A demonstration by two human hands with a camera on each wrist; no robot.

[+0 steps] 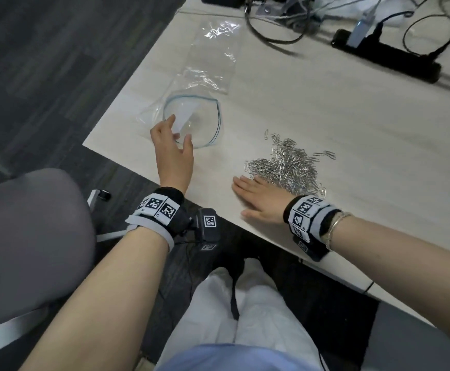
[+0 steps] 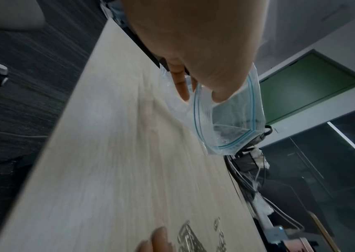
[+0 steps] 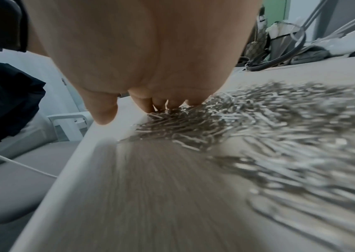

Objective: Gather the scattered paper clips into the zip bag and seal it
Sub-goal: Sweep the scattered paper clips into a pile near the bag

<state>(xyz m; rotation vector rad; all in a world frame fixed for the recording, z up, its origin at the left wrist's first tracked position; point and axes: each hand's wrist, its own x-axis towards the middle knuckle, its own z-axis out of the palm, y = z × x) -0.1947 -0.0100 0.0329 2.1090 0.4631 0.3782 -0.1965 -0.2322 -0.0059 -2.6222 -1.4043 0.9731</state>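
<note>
A clear zip bag [image 1: 205, 76] with a blue zip rim lies on the pale table [image 1: 339, 116], its mouth held open in a round shape facing me. My left hand [image 1: 179, 129] pinches the near rim; in the left wrist view the thumb is inside the bag [image 2: 232, 116] and the fingers [image 2: 182, 85] are outside. A heap of silver paper clips [image 1: 285, 164] lies to the right of the bag. My right hand [image 1: 245, 195] lies flat on the table with straight fingers, its far edge against the near side of the heap [image 3: 258, 127].
The table's front edge [image 1: 218, 218] runs just under my right wrist. A black power strip [image 1: 390, 60] and tangled cables [image 1: 272, 28] lie at the back. A grey chair [image 1: 31, 236] stands at the left, over dark carpet.
</note>
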